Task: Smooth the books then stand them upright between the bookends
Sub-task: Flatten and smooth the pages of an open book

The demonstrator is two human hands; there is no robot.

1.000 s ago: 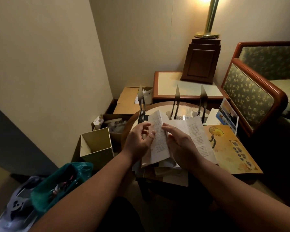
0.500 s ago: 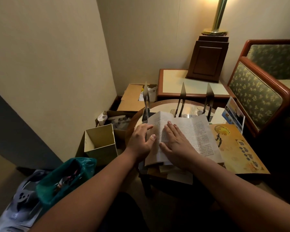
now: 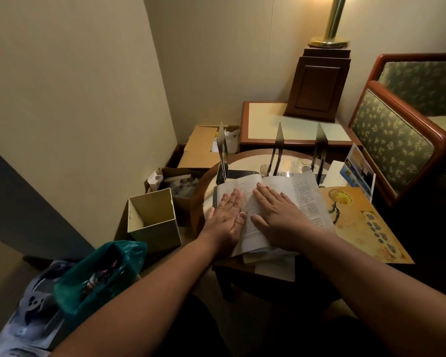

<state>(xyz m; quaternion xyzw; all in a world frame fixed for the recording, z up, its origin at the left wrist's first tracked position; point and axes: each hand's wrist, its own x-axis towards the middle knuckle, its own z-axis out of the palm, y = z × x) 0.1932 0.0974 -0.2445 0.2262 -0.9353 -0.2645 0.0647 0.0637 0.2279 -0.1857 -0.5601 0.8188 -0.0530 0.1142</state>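
Round tabletop (image 3: 204,199) in room corner: open book (image 3: 289,194) lies flat on it, in front of 3 upright metal bookends (image 3: 278,148). Left hand (image 3: 228,215) and right hand (image 3: 276,215) both spread flat, pressing its pages. Orange booklet (image 3: 358,222) just right.

book (image 3: 294,191) pages were white with dense black print, booklet (image 3: 366,228) was orange-gold with a yellow round motif, armchair (image 3: 392,140) was dark green with pale yellow flowers and reddish wood trim, plastic bag (image 3: 106,264) was teal

Open book (image 3: 289,194) w/ printed text lies flat, just before three upright bookends (image 3: 278,148).
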